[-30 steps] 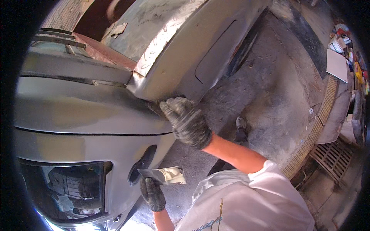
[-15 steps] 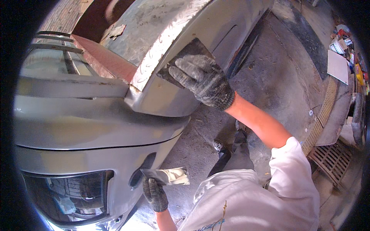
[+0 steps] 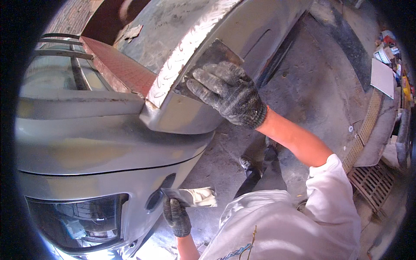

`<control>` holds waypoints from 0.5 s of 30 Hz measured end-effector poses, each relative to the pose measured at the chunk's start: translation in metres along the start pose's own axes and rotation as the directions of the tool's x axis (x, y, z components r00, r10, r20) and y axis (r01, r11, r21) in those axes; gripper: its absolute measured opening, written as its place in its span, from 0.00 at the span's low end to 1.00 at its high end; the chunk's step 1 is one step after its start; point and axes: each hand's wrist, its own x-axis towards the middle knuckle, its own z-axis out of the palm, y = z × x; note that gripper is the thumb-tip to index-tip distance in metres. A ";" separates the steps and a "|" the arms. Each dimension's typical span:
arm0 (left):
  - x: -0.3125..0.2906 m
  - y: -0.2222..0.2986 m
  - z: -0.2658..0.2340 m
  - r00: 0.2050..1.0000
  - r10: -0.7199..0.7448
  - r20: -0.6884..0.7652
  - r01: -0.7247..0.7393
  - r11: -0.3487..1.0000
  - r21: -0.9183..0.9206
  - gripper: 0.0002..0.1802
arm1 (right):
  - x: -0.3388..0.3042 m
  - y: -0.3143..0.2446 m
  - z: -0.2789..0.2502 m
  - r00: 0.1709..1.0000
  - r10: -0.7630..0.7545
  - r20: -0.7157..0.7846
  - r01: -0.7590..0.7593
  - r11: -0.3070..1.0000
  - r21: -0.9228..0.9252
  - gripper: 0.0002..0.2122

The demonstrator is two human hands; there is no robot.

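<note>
My right hand (image 3: 229, 91), in a dark grey knitted glove, holds a thin dark flat spreader (image 3: 219, 54) against the grey side panel (image 3: 186, 117) of a pickup bed. The fingers lie over the spreader's back, and its working edge is hard to make out. Lower down, my left hand (image 3: 177, 216), gloved alike, grips a shiny flat metal plate (image 3: 177, 196) near the vehicle's rear corner. Cream-coloured filler paste (image 3: 203, 197) covers the plate's right end.
The grey bodywork (image 3: 108, 143) bears yellowish patches, with a dark lamp window (image 3: 82, 219) below. Bare bright metal (image 3: 177, 60) runs along the bed's top edge. A floor grate (image 3: 372, 184) lies at right, with a pale board (image 3: 382, 78) and jumbled containers farther off.
The spreader has tilted slightly and shifted a little along the panel with my right hand. My left hand still holds the plate, almost in the same place.
</note>
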 end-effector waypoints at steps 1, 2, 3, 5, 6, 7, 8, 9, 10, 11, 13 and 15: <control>0.001 -0.001 -0.001 1.000 -0.006 0.002 0.006 1.000 0.013 0.21 | -0.002 0.000 0.003 1.000 -0.007 -0.004 0.007 1.000 -0.014 0.23; 0.001 -0.002 -0.002 1.000 -0.010 -0.013 0.010 1.000 0.023 0.20 | -0.006 0.000 0.005 1.000 -0.011 -0.012 0.011 1.000 -0.024 0.23; 0.001 -0.003 -0.003 0.999 -0.007 -0.033 0.008 0.999 0.031 0.20 | -0.012 0.000 0.007 1.000 -0.015 0.013 0.016 0.999 -0.039 0.23; 0.002 -0.005 -0.004 1.000 0.006 -0.013 -0.006 1.000 0.015 0.20 | -0.023 0.001 0.009 0.998 -0.014 0.061 0.018 0.998 -0.052 0.22; 0.002 -0.005 -0.004 1.000 0.018 -0.005 -0.018 1.000 0.005 0.20 | -0.028 0.002 0.009 0.998 -0.018 0.062 0.021 0.998 -0.056 0.23; 0.003 -0.006 -0.004 1.000 -0.001 0.006 0.001 1.000 0.009 0.20 | -0.032 0.002 0.009 0.997 -0.016 0.075 0.020 0.998 -0.052 0.23; 0.004 -0.005 -0.005 1.000 -0.018 0.016 0.018 1.000 0.014 0.19 | -0.036 0.002 0.008 0.996 -0.011 0.083 0.015 0.999 -0.044 0.23; 0.004 -0.005 -0.005 1.000 -0.023 0.013 0.023 1.000 0.005 0.19 | -0.039 0.002 0.005 0.996 -0.010 0.083 0.016 0.998 -0.063 0.23; 0.005 -0.004 -0.005 0.999 -0.029 0.031 0.029 0.999 0.020 0.19 | -0.040 0.002 0.002 0.994 0.013 0.105 -0.008 0.999 -0.049 0.23; 0.005 -0.003 -0.005 0.999 -0.023 0.035 0.023 1.000 0.020 0.19 | -0.041 0.001 -0.003 0.991 0.035 0.127 -0.030 0.999 -0.040 0.23; 0.005 -0.002 -0.005 0.998 -0.022 0.054 0.021 1.000 0.022 0.19 | -0.039 0.000 -0.011 0.995 0.072 0.076 -0.072 0.997 0.005 0.23; 0.004 -0.002 -0.006 0.998 -0.034 0.056 0.032 0.999 0.026 0.19 | -0.029 0.001 -0.014 0.986 0.147 0.075 -0.149 0.989 0.019 0.24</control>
